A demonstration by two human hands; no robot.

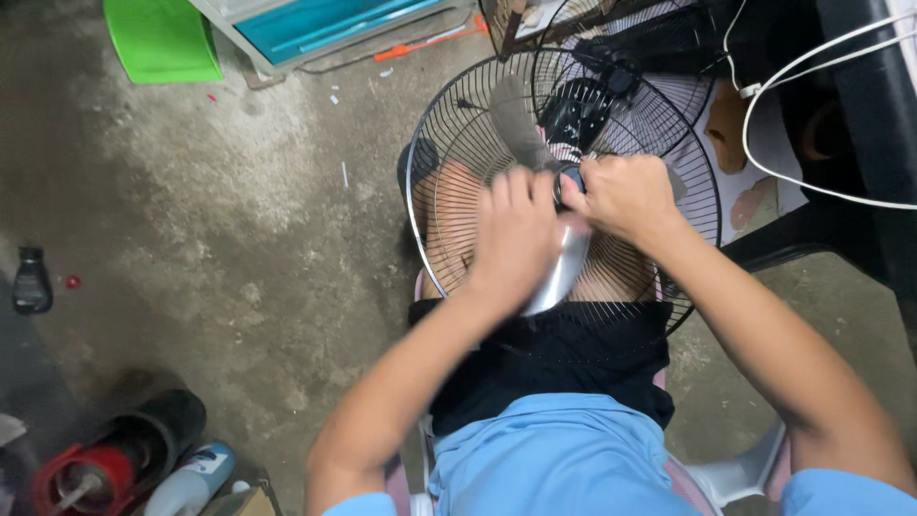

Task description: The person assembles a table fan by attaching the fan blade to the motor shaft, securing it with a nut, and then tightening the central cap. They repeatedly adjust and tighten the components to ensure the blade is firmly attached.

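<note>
An electric fan lies across my lap with its black wire rear guard (pixel 449 162) facing up and its grey blades (pixel 564 268) exposed. My left hand (pixel 516 234) rests on a blade near the middle and looks blurred. At the hub (pixel 570 179), my right hand (pixel 621 196) has its fingers closed around the small cap. The fan's black motor housing (pixel 583 105) shows behind the guard.
Rough concrete floor (pixel 239 210) spreads to the left. A dark small bottle (pixel 31 280) stands at the left edge, a red-and-black can (pixel 105 468) and a white bottle (pixel 191 478) at the bottom left. A green bin (pixel 162 38) and teal drawers (pixel 315 24) sit above. White cable (pixel 812 57) loops at right.
</note>
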